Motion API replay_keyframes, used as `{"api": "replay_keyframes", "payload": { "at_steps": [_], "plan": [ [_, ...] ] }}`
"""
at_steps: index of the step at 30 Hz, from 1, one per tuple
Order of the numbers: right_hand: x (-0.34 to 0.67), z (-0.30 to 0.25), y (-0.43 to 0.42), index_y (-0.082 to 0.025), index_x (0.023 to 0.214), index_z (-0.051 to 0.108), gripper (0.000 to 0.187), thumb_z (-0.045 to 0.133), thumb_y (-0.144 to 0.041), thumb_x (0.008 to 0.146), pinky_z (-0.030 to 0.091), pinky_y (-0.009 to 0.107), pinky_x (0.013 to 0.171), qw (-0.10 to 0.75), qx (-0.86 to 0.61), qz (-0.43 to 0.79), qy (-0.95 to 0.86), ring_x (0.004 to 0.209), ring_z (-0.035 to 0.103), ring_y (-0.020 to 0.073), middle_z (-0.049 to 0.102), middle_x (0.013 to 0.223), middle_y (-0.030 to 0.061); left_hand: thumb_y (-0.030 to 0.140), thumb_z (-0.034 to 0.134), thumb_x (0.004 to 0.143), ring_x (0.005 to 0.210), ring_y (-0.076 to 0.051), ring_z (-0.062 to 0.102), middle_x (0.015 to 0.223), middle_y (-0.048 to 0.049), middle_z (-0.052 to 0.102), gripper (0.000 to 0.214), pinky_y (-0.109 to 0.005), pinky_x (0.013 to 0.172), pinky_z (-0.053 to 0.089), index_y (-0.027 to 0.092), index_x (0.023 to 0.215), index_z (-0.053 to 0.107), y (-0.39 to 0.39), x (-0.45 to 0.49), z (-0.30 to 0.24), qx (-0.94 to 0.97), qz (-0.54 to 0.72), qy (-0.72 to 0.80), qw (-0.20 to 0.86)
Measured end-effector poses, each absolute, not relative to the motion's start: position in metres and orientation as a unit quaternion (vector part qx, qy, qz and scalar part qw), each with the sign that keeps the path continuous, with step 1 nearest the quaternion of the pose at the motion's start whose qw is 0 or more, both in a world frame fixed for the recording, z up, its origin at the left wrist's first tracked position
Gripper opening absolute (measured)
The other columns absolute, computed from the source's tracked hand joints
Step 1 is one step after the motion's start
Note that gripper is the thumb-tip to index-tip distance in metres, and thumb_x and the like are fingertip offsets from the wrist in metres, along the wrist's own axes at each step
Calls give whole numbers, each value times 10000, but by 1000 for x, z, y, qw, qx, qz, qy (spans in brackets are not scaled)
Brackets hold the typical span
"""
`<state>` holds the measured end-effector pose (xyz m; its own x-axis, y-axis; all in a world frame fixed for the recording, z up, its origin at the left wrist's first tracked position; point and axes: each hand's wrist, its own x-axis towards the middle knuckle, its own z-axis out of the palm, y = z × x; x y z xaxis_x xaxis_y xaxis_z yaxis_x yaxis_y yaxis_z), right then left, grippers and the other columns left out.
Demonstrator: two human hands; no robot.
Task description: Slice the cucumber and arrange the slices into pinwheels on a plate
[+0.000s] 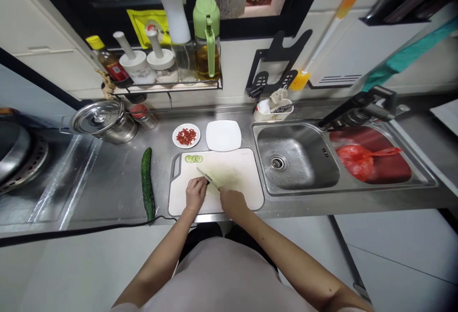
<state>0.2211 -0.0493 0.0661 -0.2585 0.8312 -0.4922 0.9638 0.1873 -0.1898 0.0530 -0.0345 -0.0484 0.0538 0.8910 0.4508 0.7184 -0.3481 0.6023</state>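
Steel counter (114, 173); cutting board (233, 172), print (246, 153) illegible.

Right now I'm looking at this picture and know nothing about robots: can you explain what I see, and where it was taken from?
There is no machine here: the arms belong to a person working bare-handed. The single picture comes from a camera worn on that person's head, looking forward and down.

The right hand grips a knife, its blade angled toward the upper left. The left hand is beside the blade, over the white cutting board; what its fingers may hold is hidden.

Pale green slices lie on the board. Left of it is a long cucumber; behind it are a small plate of red pieces and a white square plate.
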Motion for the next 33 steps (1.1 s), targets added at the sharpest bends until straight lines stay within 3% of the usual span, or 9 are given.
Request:
{"api": "replay_keyframes", "payload": {
  "at_steps": [33],
  "plan": [
    [206, 66, -35, -117, 1063, 585, 270, 349, -113, 932, 503, 290, 722, 110, 588, -250, 761, 877, 690, 221, 697, 887, 149, 216, 497, 915, 868, -179, 588, 906, -75, 666, 183, -334, 788, 495, 204, 930, 679, -35, 53, -48, 728, 384, 557, 106]
  ]
}}
